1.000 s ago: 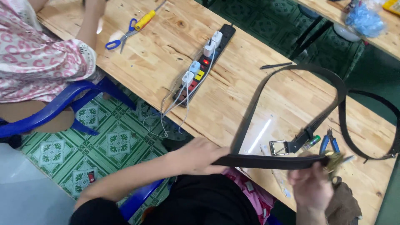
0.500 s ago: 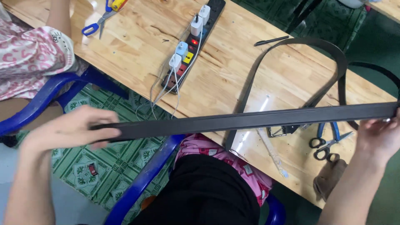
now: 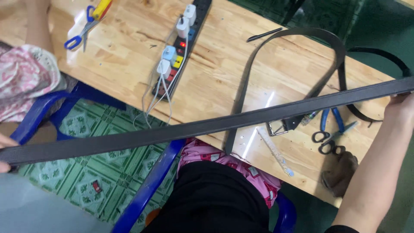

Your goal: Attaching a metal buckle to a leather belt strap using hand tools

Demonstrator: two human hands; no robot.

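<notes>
I hold a long dark leather strap (image 3: 207, 125) stretched taut across the view, above my lap and the table edge. My left hand (image 3: 5, 153) grips its left end at the frame's left border, only fingertips showing. My right hand (image 3: 400, 108) grips the other end at the far right. Behind the strap, a second dark belt with a metal buckle (image 3: 276, 128) lies looped on the wooden table (image 3: 224, 73).
A power strip (image 3: 179, 47) with plugged chargers lies on the table. Blue-handled scissors (image 3: 330, 133) and a clear ruler (image 3: 276, 151) sit near the buckle, a brown cloth (image 3: 340, 172) at the edge. Another person in a floral sleeve (image 3: 23, 82) sits left on a blue chair. More scissors (image 3: 82, 32) lie upper left.
My hands have spread further apart, pulling the strap out to full length. My left hand has slid out to the frame's left edge and the right to the right edge.
</notes>
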